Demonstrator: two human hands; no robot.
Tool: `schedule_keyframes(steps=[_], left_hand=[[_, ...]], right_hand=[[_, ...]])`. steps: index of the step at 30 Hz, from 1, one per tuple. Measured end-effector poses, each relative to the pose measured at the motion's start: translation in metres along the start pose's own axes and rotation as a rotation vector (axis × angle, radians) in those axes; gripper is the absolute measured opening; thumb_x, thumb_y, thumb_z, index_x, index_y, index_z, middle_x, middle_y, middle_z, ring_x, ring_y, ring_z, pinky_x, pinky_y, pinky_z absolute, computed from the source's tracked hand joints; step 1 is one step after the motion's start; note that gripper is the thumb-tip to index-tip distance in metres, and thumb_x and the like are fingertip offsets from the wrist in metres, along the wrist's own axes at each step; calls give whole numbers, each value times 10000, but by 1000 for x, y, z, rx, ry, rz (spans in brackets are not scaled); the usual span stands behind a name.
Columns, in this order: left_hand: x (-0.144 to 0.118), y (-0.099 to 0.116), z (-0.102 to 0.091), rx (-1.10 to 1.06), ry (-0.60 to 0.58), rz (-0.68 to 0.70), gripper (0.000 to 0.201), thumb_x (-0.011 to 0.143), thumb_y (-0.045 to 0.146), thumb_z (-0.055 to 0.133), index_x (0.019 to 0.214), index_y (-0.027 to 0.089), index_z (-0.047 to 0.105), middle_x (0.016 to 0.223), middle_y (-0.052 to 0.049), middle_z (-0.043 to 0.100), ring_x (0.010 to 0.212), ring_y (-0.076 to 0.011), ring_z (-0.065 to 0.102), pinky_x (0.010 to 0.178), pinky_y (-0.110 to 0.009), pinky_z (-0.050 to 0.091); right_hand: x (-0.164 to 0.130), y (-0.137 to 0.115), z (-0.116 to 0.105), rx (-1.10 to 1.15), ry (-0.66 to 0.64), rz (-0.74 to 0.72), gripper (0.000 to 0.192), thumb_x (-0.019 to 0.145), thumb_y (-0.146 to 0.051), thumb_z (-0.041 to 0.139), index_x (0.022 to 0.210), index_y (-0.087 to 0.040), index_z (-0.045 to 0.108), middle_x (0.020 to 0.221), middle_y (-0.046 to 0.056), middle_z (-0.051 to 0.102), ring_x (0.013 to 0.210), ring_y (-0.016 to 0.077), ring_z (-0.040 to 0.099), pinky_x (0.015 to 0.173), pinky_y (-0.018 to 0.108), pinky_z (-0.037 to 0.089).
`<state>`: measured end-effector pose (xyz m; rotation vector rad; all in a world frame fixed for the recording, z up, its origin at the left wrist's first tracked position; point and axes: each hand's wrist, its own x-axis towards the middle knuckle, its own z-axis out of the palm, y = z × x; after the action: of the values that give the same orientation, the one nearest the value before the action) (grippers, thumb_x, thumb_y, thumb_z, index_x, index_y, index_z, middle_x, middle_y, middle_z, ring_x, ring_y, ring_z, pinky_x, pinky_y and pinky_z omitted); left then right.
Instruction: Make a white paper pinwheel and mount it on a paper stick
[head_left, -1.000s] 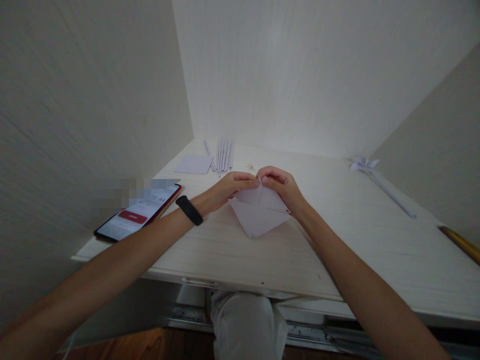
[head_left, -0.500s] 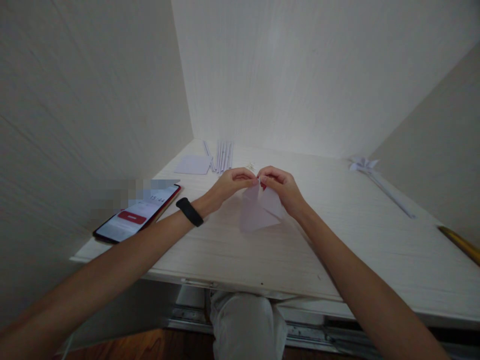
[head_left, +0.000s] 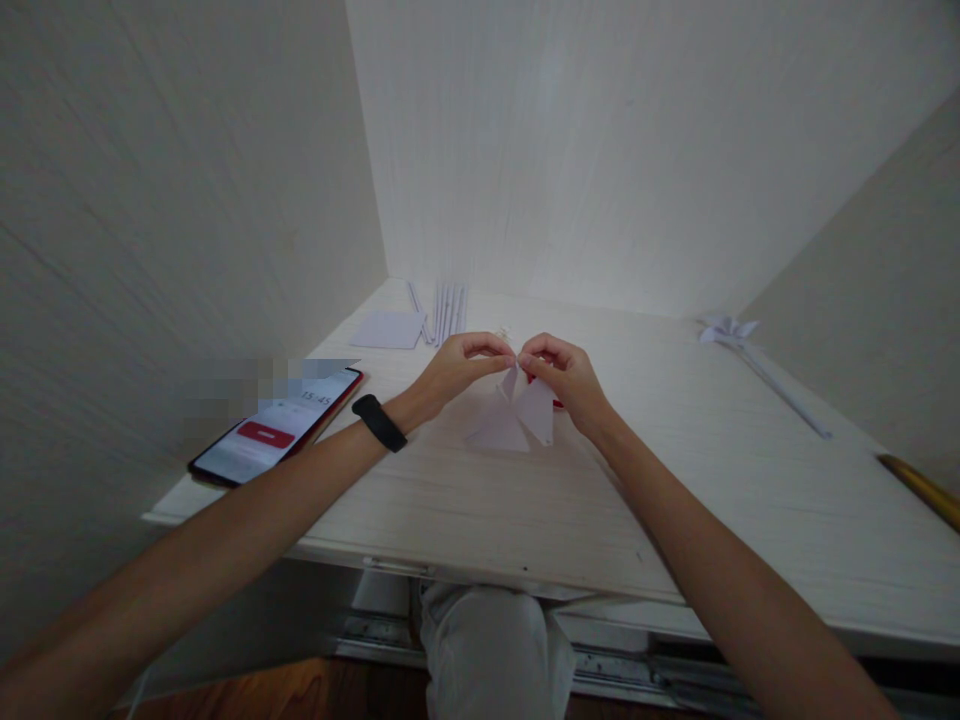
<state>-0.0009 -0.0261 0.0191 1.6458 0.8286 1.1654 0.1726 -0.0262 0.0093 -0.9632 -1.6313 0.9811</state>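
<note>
A white piece of cut paper [head_left: 501,425] hangs between my hands, its slit flaps spread above the table. My left hand [head_left: 469,370], with a black band on the wrist, pinches its upper edge between thumb and fingertips. Almost touching it, my right hand [head_left: 566,372] pinches the paper at the top as well. The exact fold under the fingertips is too small to make out. Something red [head_left: 557,404] shows partly behind the paper beside my right hand. Small pale bits [head_left: 504,333] lie on the table just beyond my fingers.
A paper pinwheel on a stick [head_left: 727,330] lies at the right. Several rolled paper sticks [head_left: 450,312] and white paper sheets [head_left: 388,329] are at the back left. The phone [head_left: 277,430] rests near the left panel. A gold-coloured object [head_left: 919,488] lies at the right edge.
The paper has turned in my fingers; its flaps now hang further apart and lower-left. Something red has come into view behind it. Both hands stay almost in place.
</note>
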Motion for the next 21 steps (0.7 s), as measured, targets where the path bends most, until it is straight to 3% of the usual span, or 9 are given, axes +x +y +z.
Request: schedule_keyframes(steps=[9, 21], left_hand=[[1, -4, -2, 49, 6, 2, 186, 696, 337, 683, 733, 155, 675, 784, -26, 675, 768, -136, 592, 756, -275, 440], [0, -2, 0, 21, 22, -30, 182, 669, 319, 702, 723, 148, 668, 767, -23, 668, 747, -131, 586, 747, -273, 440]], right_hand=[[0, -1, 0, 16, 14, 30, 278, 681, -422, 688, 697, -172, 567, 588, -32, 513, 498, 70, 397, 467, 217, 279], [1, -1, 1, -2, 22, 4, 275, 682, -414, 684, 689, -171, 555, 607, -27, 523, 525, 74, 427, 488, 217, 315]])
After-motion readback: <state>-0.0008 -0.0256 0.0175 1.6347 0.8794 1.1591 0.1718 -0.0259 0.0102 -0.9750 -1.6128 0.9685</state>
